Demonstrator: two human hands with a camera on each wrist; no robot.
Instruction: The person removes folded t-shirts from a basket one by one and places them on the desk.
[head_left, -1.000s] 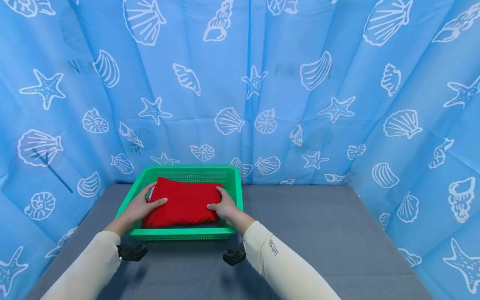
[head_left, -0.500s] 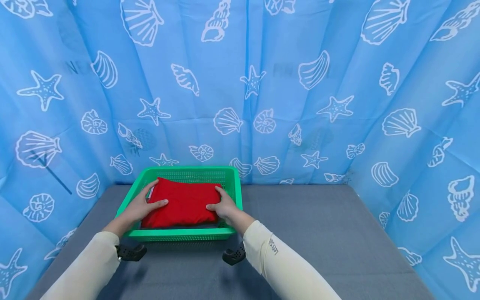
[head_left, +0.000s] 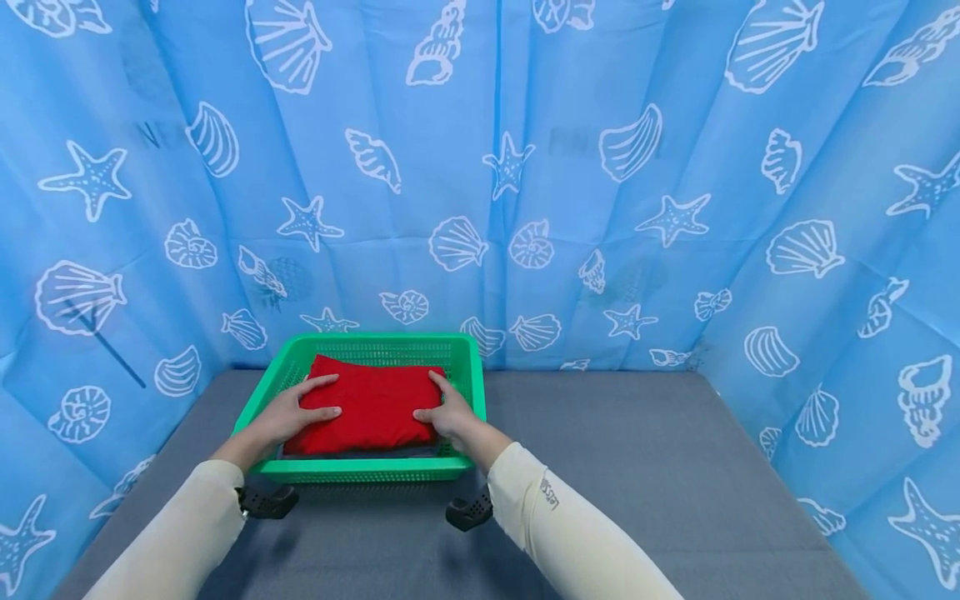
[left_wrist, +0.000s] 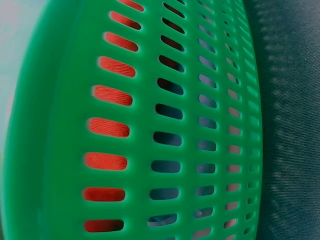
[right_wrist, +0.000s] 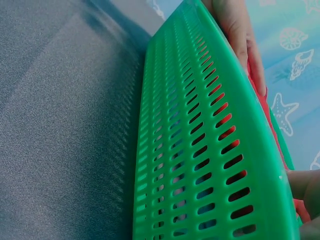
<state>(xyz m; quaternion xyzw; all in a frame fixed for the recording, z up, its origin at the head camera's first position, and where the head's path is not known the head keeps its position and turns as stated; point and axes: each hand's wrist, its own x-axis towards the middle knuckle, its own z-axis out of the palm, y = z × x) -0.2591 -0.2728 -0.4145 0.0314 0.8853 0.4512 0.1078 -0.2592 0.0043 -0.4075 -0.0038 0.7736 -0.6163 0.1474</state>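
Note:
A folded red garment [head_left: 367, 404] lies on top of a stack in the green plastic basket [head_left: 367, 467]. My left hand [head_left: 288, 408] rests on the garment's left part, with thumb and index finger spread and straight. At its right edge, my right hand [head_left: 452, 412] touches it with thumb and index finger on top; the other fingers are mostly hidden. In the right wrist view the left hand's fingers [right_wrist: 256, 65] lie over the red fabric beyond the rim. Through the slots of the basket wall [left_wrist: 142, 120], red shows above darker and pinkish fabric layers.
The basket stands on a grey cloth-covered table [head_left: 600, 467], near its back left. A blue curtain [head_left: 480, 208] with white shells and starfish hangs behind and at both sides. A black wrist device [head_left: 267, 502] hangs below the left wrist, another [head_left: 470, 510] below the right.
My left hand has shifted a little to the right, from the garment's left edge onto its top. The right hand, the garment and the basket stay in place.

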